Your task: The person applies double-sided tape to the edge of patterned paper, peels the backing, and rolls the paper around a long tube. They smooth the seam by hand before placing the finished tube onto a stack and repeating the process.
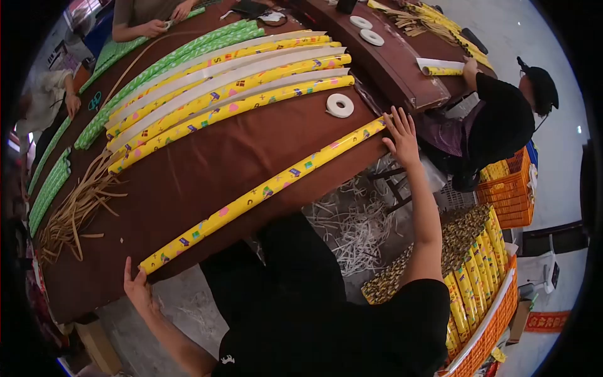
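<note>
brown table | left hand, right hand spread, flat on yellow roll ends | paper scraps on floor

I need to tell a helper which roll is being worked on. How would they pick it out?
On the brown table, look along the near edge. The yellow patterned roll lies alone there, left hand and right hand at its ends, apart from the yellow rolls grouped farther back.

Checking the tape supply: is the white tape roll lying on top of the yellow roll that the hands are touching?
No, the white tape roll lies on the brown table, apart from the yellow roll.
</note>
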`<state>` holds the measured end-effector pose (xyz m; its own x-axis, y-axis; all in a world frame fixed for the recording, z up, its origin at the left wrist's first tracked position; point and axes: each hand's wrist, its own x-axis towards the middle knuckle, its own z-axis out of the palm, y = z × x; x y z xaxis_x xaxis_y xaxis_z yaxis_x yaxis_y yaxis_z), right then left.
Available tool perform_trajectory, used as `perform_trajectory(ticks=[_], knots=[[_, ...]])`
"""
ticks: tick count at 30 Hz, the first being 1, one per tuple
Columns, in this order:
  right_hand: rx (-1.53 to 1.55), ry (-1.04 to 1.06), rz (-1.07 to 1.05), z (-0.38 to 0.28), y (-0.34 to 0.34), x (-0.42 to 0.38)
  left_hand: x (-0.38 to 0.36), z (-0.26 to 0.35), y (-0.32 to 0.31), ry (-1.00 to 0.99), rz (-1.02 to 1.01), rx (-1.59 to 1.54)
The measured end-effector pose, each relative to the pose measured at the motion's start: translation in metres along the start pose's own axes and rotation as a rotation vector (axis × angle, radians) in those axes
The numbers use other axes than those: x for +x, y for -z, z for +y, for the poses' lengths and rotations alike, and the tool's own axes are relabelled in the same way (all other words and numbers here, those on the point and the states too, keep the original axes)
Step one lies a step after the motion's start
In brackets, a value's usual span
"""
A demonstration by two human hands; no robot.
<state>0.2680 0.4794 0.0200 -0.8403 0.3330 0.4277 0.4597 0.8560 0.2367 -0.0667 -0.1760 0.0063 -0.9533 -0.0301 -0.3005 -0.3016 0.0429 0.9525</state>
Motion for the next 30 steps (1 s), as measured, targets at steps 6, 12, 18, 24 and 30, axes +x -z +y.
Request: perform_trajectory(ticks=[6, 12, 18, 24, 30], knots=[[0.065, -0.029, 0.023, 0.03, 0.006, 0.0, 0.0, 0.011, 0.006, 0.039, -0.019, 0.168], [0.295, -0.205, 0.347, -0.007, 0.012, 0.009, -0.009, 0.017, -0.009, -0.008, 0.031, 0.096], [0.666, -0.021, 0.184, -0.151, 0.035, 0.009, -0.012, 0.02, -0.009, -0.007, 0.08, 0.161], [0.575, 0.337, 0.065, -0.305, 0.054, 0.015, -0.019, 0.026, -0.008, 0.003, 0.008, 0.233], [0.366, 0.23, 0.057, -0.236, 0.036, -0.001, -0.007, 0.016, -0.001, -0.053, 0.004, 0.194]])
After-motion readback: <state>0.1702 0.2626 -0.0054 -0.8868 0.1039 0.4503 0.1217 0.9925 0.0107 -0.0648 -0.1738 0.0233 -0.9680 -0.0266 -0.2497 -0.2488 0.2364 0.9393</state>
